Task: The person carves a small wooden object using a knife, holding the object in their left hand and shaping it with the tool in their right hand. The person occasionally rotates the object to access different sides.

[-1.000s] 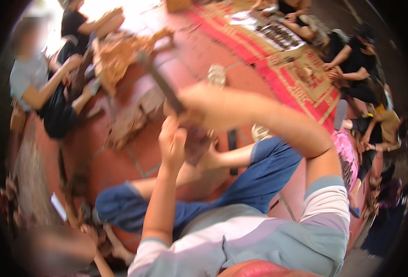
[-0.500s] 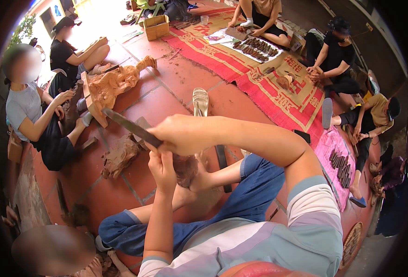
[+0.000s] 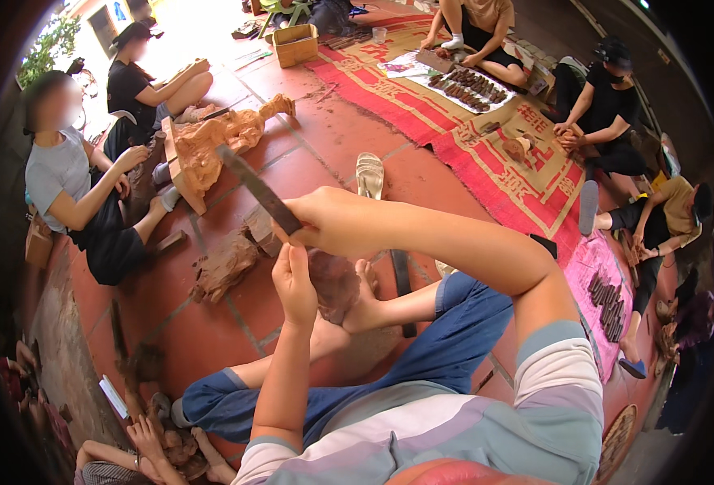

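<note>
My right hand (image 3: 312, 214) is closed around one end of a long, flat, dark metal tool (image 3: 256, 186). Its free end points up and to the left. Just below, my left hand (image 3: 296, 283) is closed with its fingertips pressed together close to the tool's lower end. Whatever those fingers pinch is hidden. Under my hands, a reddish-brown lump of wood (image 3: 334, 283) rests beside my bare foot. Left of my hands, a rough piece of wood (image 3: 226, 268) lies on the floor.
A large carved wooden figure (image 3: 219, 149) lies beyond, on red tiles. A dark bar (image 3: 404, 283) is right of my foot, a sandal (image 3: 370, 176) ahead. Co-workers sit around. Small dark pieces (image 3: 607, 307) lie on a pink cloth, others on the red mat (image 3: 421, 121).
The view has shifted, so the surroundings sit further right. The metal tool now slants more steeply. At the lower left, another person's hands and a white strip have come into sight.
</note>
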### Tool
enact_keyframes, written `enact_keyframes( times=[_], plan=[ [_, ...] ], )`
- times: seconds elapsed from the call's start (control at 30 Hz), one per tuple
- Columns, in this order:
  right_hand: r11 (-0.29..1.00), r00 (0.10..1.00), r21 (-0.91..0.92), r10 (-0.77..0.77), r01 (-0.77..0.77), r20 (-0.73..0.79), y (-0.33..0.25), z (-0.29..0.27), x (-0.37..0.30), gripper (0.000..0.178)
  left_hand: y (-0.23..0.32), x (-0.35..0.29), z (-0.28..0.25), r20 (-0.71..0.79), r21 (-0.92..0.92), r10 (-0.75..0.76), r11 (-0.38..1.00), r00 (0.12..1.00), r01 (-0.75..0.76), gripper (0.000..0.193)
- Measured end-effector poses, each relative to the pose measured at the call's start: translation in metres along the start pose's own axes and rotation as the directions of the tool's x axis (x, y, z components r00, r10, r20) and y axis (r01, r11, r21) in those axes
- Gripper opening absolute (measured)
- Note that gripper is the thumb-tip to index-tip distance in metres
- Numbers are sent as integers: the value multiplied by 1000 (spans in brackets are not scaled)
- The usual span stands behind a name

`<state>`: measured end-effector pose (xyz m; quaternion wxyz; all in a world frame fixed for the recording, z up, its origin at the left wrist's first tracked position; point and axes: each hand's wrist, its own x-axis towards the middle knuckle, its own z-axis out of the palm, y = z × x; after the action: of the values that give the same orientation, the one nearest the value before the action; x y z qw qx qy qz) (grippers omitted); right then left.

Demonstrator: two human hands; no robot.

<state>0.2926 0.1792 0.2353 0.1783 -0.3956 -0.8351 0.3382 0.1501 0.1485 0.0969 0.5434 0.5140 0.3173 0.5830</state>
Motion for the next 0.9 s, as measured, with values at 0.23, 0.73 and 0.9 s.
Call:
enact_keyframes(
  times=[0.23, 0.73, 0.9],
  plan=[
    [995, 987, -96, -16, 1, -162, 3, 9, -12, 11, 5, -3, 13, -72, 213, 88, 974, 994, -71, 33],
    [991, 997, -113, -64, 68, 39, -15, 4, -31, 10, -8, -18, -3, 89, 178, 200, 961, 976, -213, 44],
    [988, 986, -155, -30, 4, -165, 1, 7, -7, 10, 10, 2, 7, -10, 50, -42, 998, 999, 42, 30]
  ],
)
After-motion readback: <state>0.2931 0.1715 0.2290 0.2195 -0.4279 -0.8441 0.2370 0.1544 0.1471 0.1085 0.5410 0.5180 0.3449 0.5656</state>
